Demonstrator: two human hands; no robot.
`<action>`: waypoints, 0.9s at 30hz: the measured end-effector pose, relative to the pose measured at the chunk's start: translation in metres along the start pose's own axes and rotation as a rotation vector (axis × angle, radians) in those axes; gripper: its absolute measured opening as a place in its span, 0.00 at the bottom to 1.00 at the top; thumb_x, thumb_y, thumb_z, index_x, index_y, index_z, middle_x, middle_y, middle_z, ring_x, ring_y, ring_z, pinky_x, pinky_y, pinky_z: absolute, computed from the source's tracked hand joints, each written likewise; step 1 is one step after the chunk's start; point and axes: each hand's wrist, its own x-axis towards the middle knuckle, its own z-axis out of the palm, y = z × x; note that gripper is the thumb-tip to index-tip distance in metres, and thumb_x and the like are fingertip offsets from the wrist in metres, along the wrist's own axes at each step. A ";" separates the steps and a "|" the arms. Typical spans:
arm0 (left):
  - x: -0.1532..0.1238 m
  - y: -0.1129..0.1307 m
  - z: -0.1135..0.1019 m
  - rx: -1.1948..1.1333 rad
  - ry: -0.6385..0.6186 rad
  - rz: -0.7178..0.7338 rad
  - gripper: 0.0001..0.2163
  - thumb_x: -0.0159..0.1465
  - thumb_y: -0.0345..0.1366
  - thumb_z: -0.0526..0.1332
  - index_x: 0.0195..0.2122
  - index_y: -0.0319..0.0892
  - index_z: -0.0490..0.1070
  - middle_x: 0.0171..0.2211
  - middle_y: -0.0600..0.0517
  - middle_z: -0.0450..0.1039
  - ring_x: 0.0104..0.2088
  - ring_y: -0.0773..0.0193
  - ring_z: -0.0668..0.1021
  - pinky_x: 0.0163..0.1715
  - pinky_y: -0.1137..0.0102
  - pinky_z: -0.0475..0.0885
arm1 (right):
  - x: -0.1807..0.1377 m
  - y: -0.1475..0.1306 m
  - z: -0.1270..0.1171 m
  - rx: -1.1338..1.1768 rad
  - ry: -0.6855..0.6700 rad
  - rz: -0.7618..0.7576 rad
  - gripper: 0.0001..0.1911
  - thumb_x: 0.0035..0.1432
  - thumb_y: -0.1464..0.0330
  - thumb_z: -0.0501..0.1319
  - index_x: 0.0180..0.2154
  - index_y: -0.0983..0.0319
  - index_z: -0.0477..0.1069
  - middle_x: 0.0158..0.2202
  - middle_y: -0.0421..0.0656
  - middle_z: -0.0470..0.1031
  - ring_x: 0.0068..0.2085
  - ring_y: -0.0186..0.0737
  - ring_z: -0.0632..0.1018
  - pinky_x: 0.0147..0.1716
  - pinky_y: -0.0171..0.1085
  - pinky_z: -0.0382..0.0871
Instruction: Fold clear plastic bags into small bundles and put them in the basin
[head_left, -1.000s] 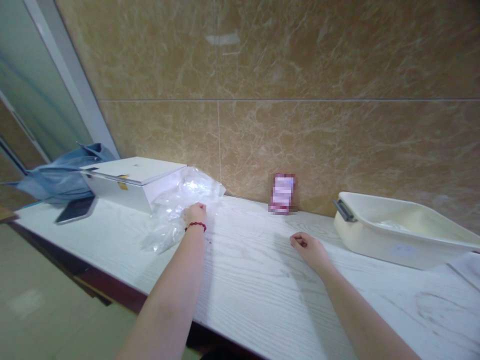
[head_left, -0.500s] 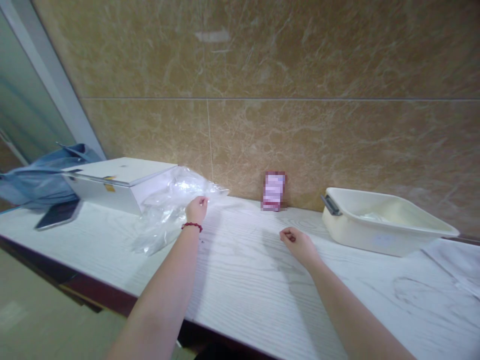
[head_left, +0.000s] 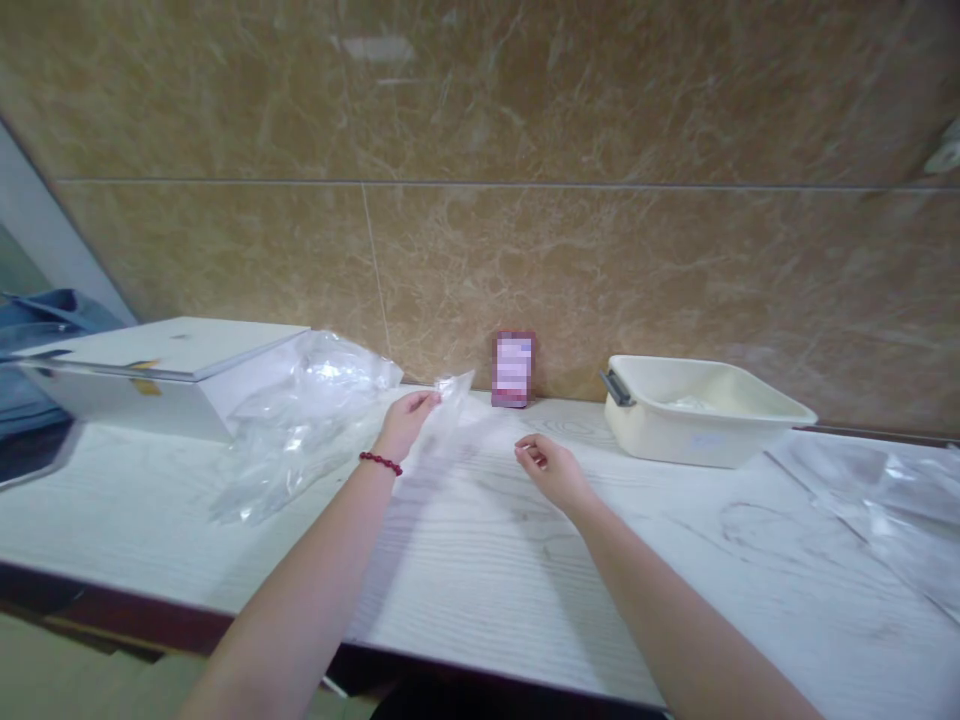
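My left hand (head_left: 406, 421), with a red bead bracelet on its wrist, pinches a thin clear plastic bag (head_left: 447, 420) and holds it lifted over the white wood-grain counter (head_left: 480, 590). To its left lies a crumpled pile of clear plastic bags (head_left: 300, 420). My right hand (head_left: 546, 468) rests on the counter near the bag's right side, its fingers curled in with nothing visible in them.
A white flat box (head_left: 142, 375) sits at the left, with blue cloth (head_left: 37, 320) behind it. A small pink card (head_left: 513, 369) leans on the marble wall. A cream plastic tub (head_left: 694, 410) stands at the right, with clear plastic sheets (head_left: 885, 490) beyond it.
My left hand has drawn one clear bag out of the pile and moved it right, toward the middle. My right hand shifted slightly left. The view has panned right.
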 end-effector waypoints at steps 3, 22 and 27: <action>-0.013 0.012 0.021 -0.312 -0.118 -0.118 0.13 0.48 0.41 0.60 0.31 0.36 0.69 0.28 0.52 0.72 0.31 0.68 0.72 0.34 0.73 0.64 | -0.004 -0.005 0.004 0.045 -0.027 -0.073 0.13 0.50 0.62 0.53 0.38 0.61 0.63 0.27 0.39 0.71 0.29 0.31 0.71 0.32 0.33 0.64; -0.045 0.043 0.038 -0.669 -0.598 -0.293 0.13 0.47 0.29 0.63 0.21 0.39 0.55 0.25 0.56 0.70 0.27 0.71 0.73 0.25 0.78 0.64 | -0.001 -0.013 -0.018 0.029 0.397 -0.099 0.17 0.51 0.61 0.52 0.41 0.62 0.63 0.42 0.47 0.66 0.43 0.40 0.66 0.35 0.37 0.65; -0.047 0.045 0.036 -0.703 -0.730 -0.204 0.12 0.48 0.27 0.62 0.26 0.40 0.57 0.21 0.59 0.66 0.26 0.73 0.72 0.25 0.79 0.62 | 0.005 -0.006 -0.026 0.134 0.124 -0.031 0.17 0.54 0.59 0.47 0.40 0.60 0.66 0.41 0.44 0.69 0.44 0.38 0.68 0.39 0.38 0.63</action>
